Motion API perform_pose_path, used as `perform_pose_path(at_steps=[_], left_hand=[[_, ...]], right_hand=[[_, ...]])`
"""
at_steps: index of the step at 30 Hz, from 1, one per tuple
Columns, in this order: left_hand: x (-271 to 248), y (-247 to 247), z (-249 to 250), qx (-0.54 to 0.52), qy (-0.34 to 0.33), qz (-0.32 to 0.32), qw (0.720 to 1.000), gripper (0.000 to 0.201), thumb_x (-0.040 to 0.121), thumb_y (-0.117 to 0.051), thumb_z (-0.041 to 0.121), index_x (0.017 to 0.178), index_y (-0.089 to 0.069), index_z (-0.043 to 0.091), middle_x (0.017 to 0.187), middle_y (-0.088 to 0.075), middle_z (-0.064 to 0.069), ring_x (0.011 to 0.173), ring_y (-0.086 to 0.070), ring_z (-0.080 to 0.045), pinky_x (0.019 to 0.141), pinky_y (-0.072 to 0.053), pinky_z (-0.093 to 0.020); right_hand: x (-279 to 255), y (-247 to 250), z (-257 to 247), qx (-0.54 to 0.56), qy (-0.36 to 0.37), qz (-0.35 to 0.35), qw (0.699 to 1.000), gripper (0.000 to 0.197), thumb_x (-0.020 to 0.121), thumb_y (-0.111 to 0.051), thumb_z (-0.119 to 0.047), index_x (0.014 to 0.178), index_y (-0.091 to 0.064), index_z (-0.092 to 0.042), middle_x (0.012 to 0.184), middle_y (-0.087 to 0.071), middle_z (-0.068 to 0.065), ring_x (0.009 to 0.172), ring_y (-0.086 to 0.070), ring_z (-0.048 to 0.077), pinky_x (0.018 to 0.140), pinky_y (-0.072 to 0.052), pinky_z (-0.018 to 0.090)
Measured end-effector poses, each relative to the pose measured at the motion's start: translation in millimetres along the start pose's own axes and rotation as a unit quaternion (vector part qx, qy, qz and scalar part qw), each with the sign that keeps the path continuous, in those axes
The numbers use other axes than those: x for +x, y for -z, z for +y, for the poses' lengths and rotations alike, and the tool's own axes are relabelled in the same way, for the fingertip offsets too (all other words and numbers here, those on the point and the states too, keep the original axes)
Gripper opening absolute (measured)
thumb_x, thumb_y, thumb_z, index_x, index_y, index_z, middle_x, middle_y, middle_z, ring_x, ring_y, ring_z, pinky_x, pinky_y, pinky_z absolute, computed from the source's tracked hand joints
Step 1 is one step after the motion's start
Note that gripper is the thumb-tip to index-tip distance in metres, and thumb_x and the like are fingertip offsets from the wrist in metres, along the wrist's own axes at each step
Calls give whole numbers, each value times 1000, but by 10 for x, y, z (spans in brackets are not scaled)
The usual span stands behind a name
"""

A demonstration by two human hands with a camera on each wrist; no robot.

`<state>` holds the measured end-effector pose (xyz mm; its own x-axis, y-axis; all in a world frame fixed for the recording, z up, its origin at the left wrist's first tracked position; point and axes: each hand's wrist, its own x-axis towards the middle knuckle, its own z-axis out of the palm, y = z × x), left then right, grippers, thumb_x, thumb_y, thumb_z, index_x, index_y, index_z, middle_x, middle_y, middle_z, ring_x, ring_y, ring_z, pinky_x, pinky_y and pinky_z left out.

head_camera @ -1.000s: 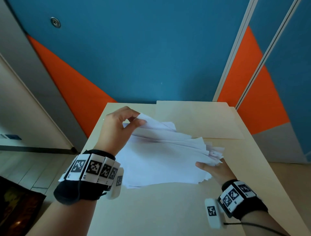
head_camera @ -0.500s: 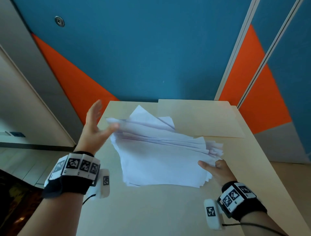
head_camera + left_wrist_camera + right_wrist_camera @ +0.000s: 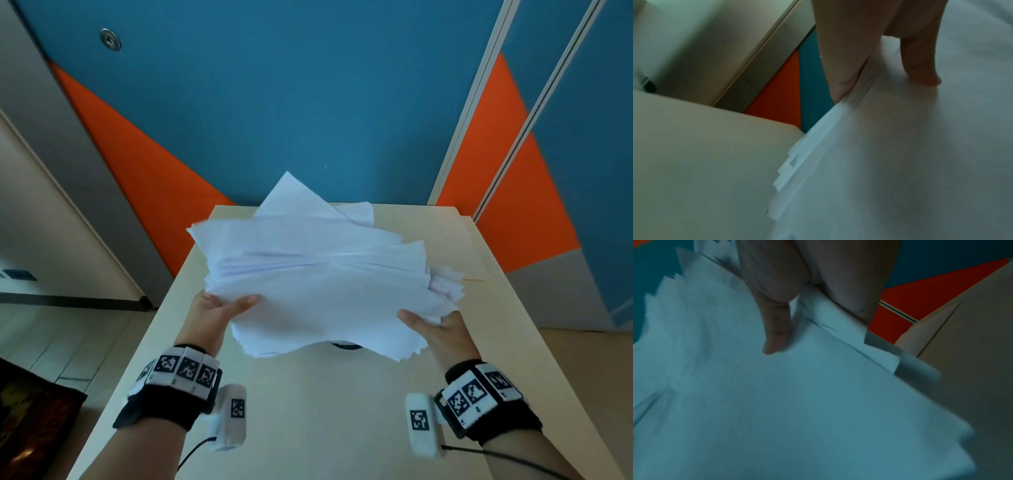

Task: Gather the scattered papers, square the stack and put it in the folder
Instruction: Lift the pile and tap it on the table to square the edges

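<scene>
A thick, uneven stack of white papers (image 3: 318, 284) is lifted off the table, its sheets fanned out and corners sticking out at the far side. My left hand (image 3: 219, 313) grips the stack's left near edge, thumb on top (image 3: 920, 65), fingers underneath. My right hand (image 3: 435, 329) grips the right near edge the same way, thumb on top (image 3: 774, 331). The cream folder (image 3: 445, 240) lies flat at the table's far right, mostly hidden behind the papers.
The beige table (image 3: 308, 411) is narrow, with its left edge near my left wrist and its right edge by my right wrist. A blue and orange wall (image 3: 308, 102) stands right behind the far edge. Cables hang from both wrist cameras.
My left hand let go of the far left corner, moved back and took the stack's near left edge. Both hands have raised the whole stack off the table.
</scene>
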<state>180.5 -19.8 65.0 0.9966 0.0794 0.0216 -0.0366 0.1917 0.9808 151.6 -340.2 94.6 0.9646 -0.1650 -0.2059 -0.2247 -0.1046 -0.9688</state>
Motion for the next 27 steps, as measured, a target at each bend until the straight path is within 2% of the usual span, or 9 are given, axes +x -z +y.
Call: perform_pose_path(at_steps=[2,4,6,10,14,17,20,23,27], left_hand=[[-57,-8,-88,4,4,2,1000,59,33,-93,33,85,-73,11,84,-78,-2,81,-74,-15,69,-57,-22],[-116,-25,-208,30,24,9,999,67,36,-91,30,96,-69,11,89,-77,0,85,-73,-15,69,-57,-23],[-144,-45,-262,49,31,21,998,53,44,-84,22,94,-69,15,87,-77,3,85,-72,-14,71,-56,-26],[-140,-77,-188,74,26,37,996,32,60,-73,12,92,-69,15,82,-77,6,85,-72,-16,73,-54,-27],[-179,-60,-123,66,7,32,997,88,47,-83,28,127,-50,9,109,-69,-5,101,-68,-19,77,-56,-24],[-226,-65,97,95,-46,85,991,112,46,-79,44,142,-24,31,133,-52,-8,115,-57,-16,98,-46,-37],[-238,-155,484,183,-151,88,967,78,60,-66,48,125,-24,63,142,-41,-2,125,-45,-14,106,-33,-34],[-120,-241,685,169,-202,61,963,41,66,-65,44,100,-48,58,120,-55,9,113,-54,-15,105,-39,-39],[27,-212,642,135,-160,100,973,52,71,-67,34,107,-40,59,128,-50,3,121,-51,-22,104,-40,-43]], right_hand=[[102,41,249,25,-8,-32,999,16,71,-76,-5,82,-66,-10,55,-70,-13,54,-65,-1,48,-45,6],[165,9,428,40,-12,-62,997,42,60,-82,-6,96,-65,-19,83,-72,-8,73,-68,3,57,-51,15],[166,-31,449,31,-4,-53,998,41,69,-77,0,97,-61,-24,89,-68,-7,82,-67,5,62,-51,19],[180,-61,381,55,35,-29,997,37,79,-70,-4,96,-56,-34,89,-66,-14,69,-66,-11,66,-47,18],[168,-65,410,57,23,-36,997,34,71,-75,-15,96,-59,-32,78,-71,-15,79,-67,1,62,-50,16],[171,-54,460,54,24,-46,997,32,79,-69,-2,90,-60,-31,80,-70,-15,77,-68,-3,73,-52,22],[163,-44,459,61,18,-54,997,30,75,-74,-9,92,-61,-30,80,-72,-13,76,-69,-1,72,-53,20],[161,-49,449,51,15,-62,997,43,61,-82,-34,99,-63,-29,83,-76,-13,81,-71,3,75,-56,20],[201,-21,456,59,5,-61,996,32,81,-66,2,92,-60,-27,65,-73,-21,63,-68,-8,57,-52,8]])
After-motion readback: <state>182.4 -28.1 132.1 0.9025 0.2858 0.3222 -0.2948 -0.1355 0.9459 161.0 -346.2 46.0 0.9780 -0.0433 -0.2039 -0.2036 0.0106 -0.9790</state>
